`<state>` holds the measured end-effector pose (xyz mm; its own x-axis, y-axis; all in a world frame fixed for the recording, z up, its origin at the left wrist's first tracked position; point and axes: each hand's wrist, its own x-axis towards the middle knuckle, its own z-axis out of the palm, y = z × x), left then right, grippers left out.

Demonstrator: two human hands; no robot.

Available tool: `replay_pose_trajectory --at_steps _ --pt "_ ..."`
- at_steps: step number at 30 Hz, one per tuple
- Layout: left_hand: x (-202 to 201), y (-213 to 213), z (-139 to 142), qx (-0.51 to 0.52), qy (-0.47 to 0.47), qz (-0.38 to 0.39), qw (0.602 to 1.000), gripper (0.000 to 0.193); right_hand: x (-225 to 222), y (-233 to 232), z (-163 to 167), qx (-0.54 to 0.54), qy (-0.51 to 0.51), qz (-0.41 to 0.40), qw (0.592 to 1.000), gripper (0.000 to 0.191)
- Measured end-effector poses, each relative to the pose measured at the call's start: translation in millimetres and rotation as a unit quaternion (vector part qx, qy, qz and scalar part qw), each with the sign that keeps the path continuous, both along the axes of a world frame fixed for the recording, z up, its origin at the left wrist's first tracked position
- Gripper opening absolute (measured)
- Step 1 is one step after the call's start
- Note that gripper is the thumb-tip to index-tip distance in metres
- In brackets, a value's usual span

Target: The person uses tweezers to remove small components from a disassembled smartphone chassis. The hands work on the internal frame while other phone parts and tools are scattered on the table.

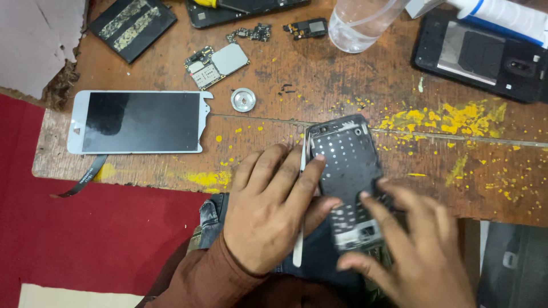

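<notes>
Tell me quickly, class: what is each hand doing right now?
Left hand: fingers bent, gripping the left edge of the black phone frame.
Right hand: blurred, fingers spread on the frame's lower part; grip cannot be told.

1. White-framed phone screen (137,122): lies flat at the left on the wooden table (319,85), glass dark, one corner broken, black ribbon cable (85,178) hanging off the near edge.
2. White tube (505,16) with a blue band: top right, lying over a black phone back cover (485,57).
</notes>
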<state>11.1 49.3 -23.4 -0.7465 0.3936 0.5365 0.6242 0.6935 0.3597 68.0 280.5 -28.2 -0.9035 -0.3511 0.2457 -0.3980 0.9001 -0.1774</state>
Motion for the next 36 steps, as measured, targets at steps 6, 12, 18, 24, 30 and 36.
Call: replay_pose_trajectory --at_steps 6,12,18,24,30,36 --pt "-19.8 5.2 9.0 -0.037 0.001 0.000 0.999 0.042 2.0 -15.4 -1.8 -0.110 -0.036 0.110 0.987 0.061" --pt "-45.7 -7.5 11.2 -0.041 -0.066 -0.075 0.994 0.035 -11.9 -19.4 7.1 -0.104 -0.039 0.164 0.980 0.042" --pt "-69.4 -11.5 17.6 -0.065 -0.053 -0.150 0.985 0.042 -30.3 -34.7 11.6 -0.055 0.022 0.215 0.975 0.042" --pt "-72.2 -10.0 35.6 0.011 -0.058 -0.138 0.989 0.031 -47.3 -49.2 26.8 -0.079 0.042 0.260 0.962 0.031" --pt "-65.0 -2.3 40.3 0.180 -0.286 -0.021 0.941 0.022 -102.5 19.5 61.6 0.054 -0.085 0.094 0.991 0.045" --pt "-86.0 6.3 21.4 0.146 -0.128 -0.135 0.972 0.018 -202.1 51.5 34.0 0.145 -0.166 0.218 0.951 0.091"
